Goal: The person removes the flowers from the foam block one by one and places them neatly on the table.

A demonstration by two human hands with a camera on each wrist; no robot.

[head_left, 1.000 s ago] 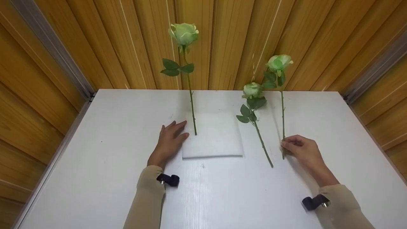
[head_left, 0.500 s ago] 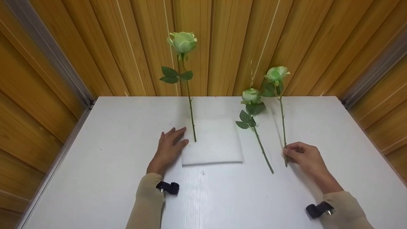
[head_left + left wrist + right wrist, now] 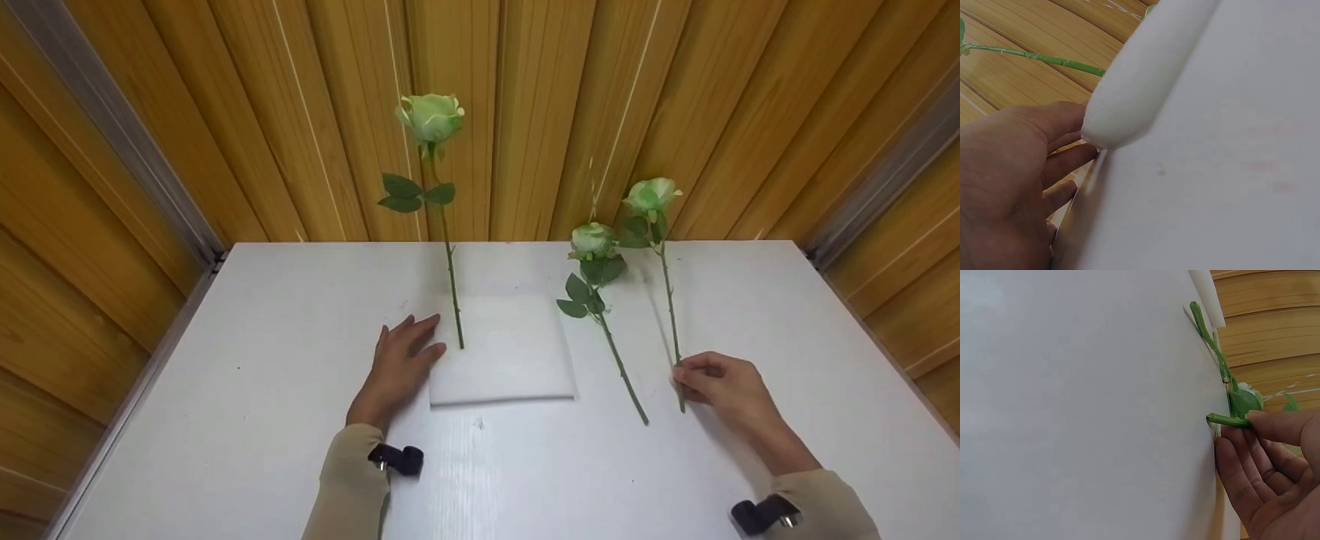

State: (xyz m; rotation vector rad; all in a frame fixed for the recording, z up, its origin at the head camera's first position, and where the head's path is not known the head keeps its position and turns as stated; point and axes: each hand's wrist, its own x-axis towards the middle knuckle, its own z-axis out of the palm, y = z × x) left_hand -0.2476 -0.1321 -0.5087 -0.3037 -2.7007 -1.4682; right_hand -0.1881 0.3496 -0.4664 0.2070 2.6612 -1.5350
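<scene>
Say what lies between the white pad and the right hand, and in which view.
One pale green rose lies between the white pad and the right hand; the head view shows it.

Rose heads (image 3: 433, 118) were coloured pale green, leaves (image 3: 439, 194) dark green; pad (image 3: 510, 360) and table (image 3: 300, 322) were finished white, wall panels (image 3: 525, 97) wood-grained yellow-brown.

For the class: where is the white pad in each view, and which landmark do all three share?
Head: white pad near centre, beside the left hand.
Left wrist: white pad at upper centre.
Right wrist: white pad partly shown, top right of centre.
Shared: wood-patterned wall.
</scene>
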